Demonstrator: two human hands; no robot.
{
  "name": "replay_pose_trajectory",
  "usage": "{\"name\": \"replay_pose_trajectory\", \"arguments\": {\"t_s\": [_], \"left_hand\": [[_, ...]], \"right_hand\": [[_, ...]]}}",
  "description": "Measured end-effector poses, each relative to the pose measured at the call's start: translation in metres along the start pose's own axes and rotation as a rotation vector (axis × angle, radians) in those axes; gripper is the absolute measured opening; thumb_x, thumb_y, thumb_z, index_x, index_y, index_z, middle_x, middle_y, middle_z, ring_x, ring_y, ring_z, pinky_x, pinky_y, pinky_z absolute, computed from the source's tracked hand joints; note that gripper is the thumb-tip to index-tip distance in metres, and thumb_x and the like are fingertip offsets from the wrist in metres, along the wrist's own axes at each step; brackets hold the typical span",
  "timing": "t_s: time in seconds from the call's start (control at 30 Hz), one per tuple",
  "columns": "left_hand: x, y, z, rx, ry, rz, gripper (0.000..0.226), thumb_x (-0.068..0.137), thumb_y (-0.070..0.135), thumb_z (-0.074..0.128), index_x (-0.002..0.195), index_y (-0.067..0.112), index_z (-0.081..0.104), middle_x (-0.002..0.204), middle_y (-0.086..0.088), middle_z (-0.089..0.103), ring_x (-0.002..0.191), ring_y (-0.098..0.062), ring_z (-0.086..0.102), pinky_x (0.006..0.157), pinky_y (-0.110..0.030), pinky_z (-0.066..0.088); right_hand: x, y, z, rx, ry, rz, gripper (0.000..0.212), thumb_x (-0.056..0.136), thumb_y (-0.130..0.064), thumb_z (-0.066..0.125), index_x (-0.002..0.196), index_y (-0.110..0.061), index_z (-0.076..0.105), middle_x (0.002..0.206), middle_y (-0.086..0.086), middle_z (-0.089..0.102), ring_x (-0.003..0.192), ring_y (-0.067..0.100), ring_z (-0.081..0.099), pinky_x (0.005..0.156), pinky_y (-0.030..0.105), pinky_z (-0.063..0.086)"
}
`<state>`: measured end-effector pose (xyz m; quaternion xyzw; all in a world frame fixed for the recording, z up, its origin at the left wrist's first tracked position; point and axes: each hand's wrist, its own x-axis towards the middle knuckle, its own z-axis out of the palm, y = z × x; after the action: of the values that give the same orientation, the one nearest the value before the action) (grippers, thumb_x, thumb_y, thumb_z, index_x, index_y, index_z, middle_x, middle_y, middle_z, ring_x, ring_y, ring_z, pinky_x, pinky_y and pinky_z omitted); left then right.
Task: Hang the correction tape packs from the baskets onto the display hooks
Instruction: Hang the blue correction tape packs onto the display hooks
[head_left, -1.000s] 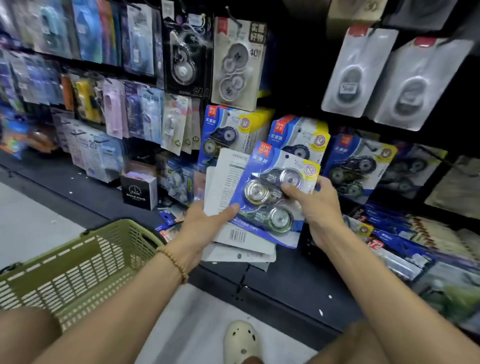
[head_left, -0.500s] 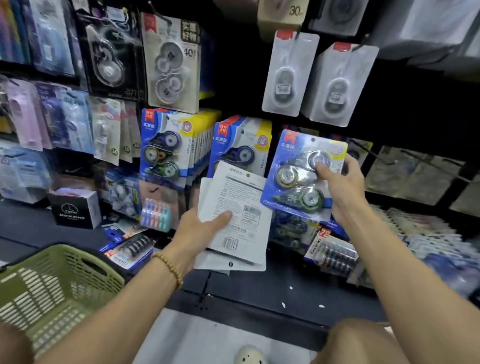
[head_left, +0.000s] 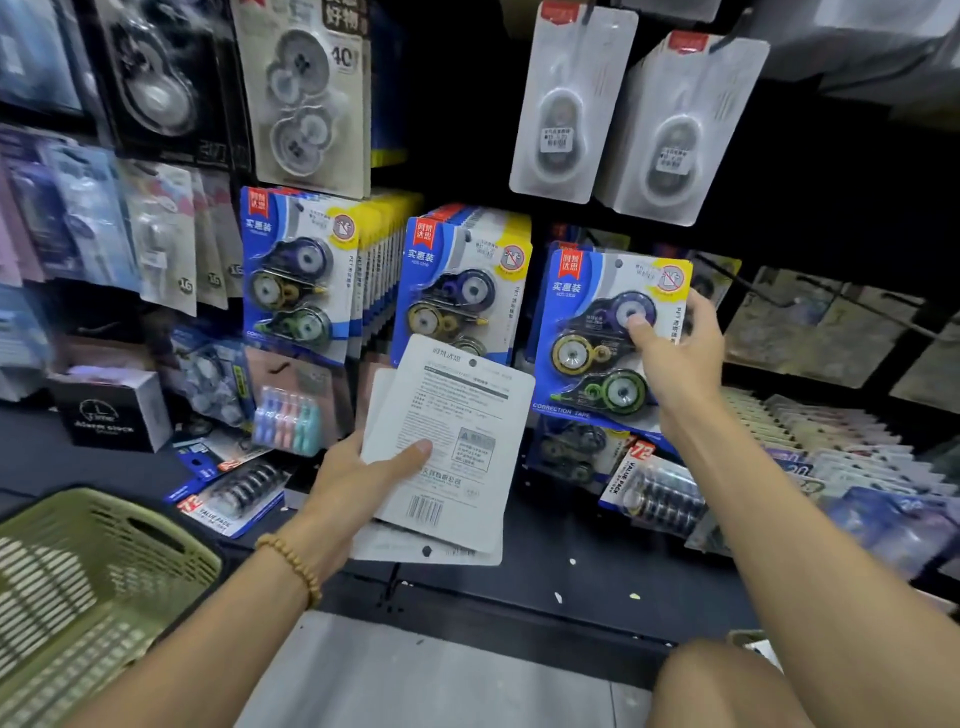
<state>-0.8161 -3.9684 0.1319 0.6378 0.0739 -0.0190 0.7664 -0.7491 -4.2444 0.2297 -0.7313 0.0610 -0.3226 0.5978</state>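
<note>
Right hand (head_left: 675, 358) pinches correction tape pack (head_left: 597, 338), seemingly on hook; left hand (head_left: 358, 483) grips pack stack (head_left: 457, 452).

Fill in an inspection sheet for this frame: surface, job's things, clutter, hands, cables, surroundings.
Surface: dark shelf ledge below the display wall, with a few pale specks on it.
Job's things: blue correction tape pack held up at the rightmost blue column; white-backed packs face down in the other hand; green basket at lower left.
Clutter: value packs lying on the ledge; black box at left.
Hands: right hand grips the blue pack; left hand holds the white-backed packs.
Cables: nothing seen.
Surroundings: hanging blue packs in full columns; white blister packs above; grey floor.
</note>
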Motion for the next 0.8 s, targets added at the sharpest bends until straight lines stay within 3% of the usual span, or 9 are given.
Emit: {"name": "replay_pose_trajectory", "arguments": {"t_s": [0.17, 0.3, 0.4, 0.47, 0.53, 0.63, 0.7, 0.8], "left_hand": [[-0.002, -0.002, 0.004, -0.087, -0.028, -0.024, 0.028, 0.085, 0.012, 0.077, 0.112, 0.011, 0.070, 0.100, -0.006, 0.079, 0.089, -0.026, 0.077, 0.078, -0.040, 0.061], [-0.002, -0.005, 0.009, -0.113, -0.041, -0.013, 0.022, 0.084, 0.010, 0.077, 0.106, 0.011, 0.071, 0.098, -0.008, 0.079, 0.086, -0.026, 0.077, 0.076, -0.039, 0.060], [-0.002, -0.005, 0.016, -0.106, -0.060, -0.021, 0.025, 0.084, 0.011, 0.077, 0.108, 0.010, 0.071, 0.099, -0.007, 0.079, 0.087, -0.025, 0.077, 0.078, -0.040, 0.061], [-0.003, -0.006, 0.022, -0.103, -0.074, -0.033, 0.026, 0.083, 0.012, 0.078, 0.109, 0.010, 0.071, 0.099, -0.007, 0.079, 0.086, -0.025, 0.077, 0.076, -0.039, 0.062], [-0.004, -0.006, 0.026, -0.093, -0.084, -0.033, 0.024, 0.083, 0.012, 0.078, 0.106, 0.010, 0.071, 0.095, -0.005, 0.079, 0.082, -0.021, 0.077, 0.068, -0.032, 0.063], [-0.008, -0.010, 0.034, -0.079, -0.104, -0.031, 0.027, 0.083, 0.011, 0.079, 0.108, 0.009, 0.071, 0.095, -0.004, 0.079, 0.082, -0.020, 0.077, 0.065, -0.028, 0.062], [-0.013, -0.011, 0.040, -0.086, -0.122, -0.036, 0.027, 0.082, 0.010, 0.079, 0.108, 0.011, 0.071, 0.096, -0.004, 0.079, 0.085, -0.020, 0.077, 0.067, -0.029, 0.063], [-0.020, -0.012, 0.054, -0.113, -0.118, -0.037, 0.028, 0.080, 0.010, 0.081, 0.106, 0.012, 0.070, 0.096, -0.002, 0.079, 0.084, -0.019, 0.077, 0.063, -0.028, 0.061]], "right_hand": [[0.002, 0.006, 0.001, -0.011, 0.047, 0.024, 0.050, 0.093, -0.019, 0.071, 0.139, -0.023, 0.050, 0.116, -0.009, 0.062, 0.102, 0.007, 0.060, 0.085, 0.025, 0.050], [0.013, 0.011, 0.004, -0.106, -0.050, 0.096, 0.040, 0.096, -0.028, 0.068, 0.132, -0.022, 0.053, 0.112, -0.011, 0.062, 0.106, 0.014, 0.057, 0.086, 0.030, 0.043], [0.017, 0.014, 0.007, -0.138, -0.039, 0.257, 0.059, 0.093, -0.036, 0.072, 0.141, -0.016, 0.046, 0.134, 0.003, 0.056, 0.113, 0.022, 0.053, 0.095, 0.042, 0.047], [0.009, 0.014, 0.006, -0.154, 0.047, 0.319, 0.070, 0.091, -0.037, 0.073, 0.146, -0.010, 0.039, 0.138, 0.008, 0.050, 0.119, 0.026, 0.050, 0.101, 0.042, 0.045], [-0.009, 0.013, 0.001, -0.149, 0.022, 0.317, 0.051, 0.093, -0.039, 0.070, 0.132, -0.011, 0.051, 0.124, 0.006, 0.058, 0.111, 0.023, 0.057, 0.096, 0.039, 0.047], [-0.045, 0.010, -0.006, -0.123, -0.312, 0.321, 0.021, 0.093, -0.034, 0.072, 0.092, -0.014, 0.070, 0.094, 0.011, 0.075, 0.078, 0.018, 0.068, 0.071, 0.033, 0.053], [-0.066, 0.011, -0.010, -0.099, -0.439, 0.342, 0.011, 0.088, -0.021, 0.078, 0.092, -0.013, 0.072, 0.087, 0.009, 0.077, 0.071, 0.016, 0.070, 0.061, 0.026, 0.051], [-0.091, 0.016, -0.016, -0.006, -0.458, 0.414, 0.024, 0.083, -0.007, 0.080, 0.105, -0.009, 0.071, 0.094, 0.002, 0.078, 0.077, 0.014, 0.075, 0.057, 0.022, 0.055]]}}
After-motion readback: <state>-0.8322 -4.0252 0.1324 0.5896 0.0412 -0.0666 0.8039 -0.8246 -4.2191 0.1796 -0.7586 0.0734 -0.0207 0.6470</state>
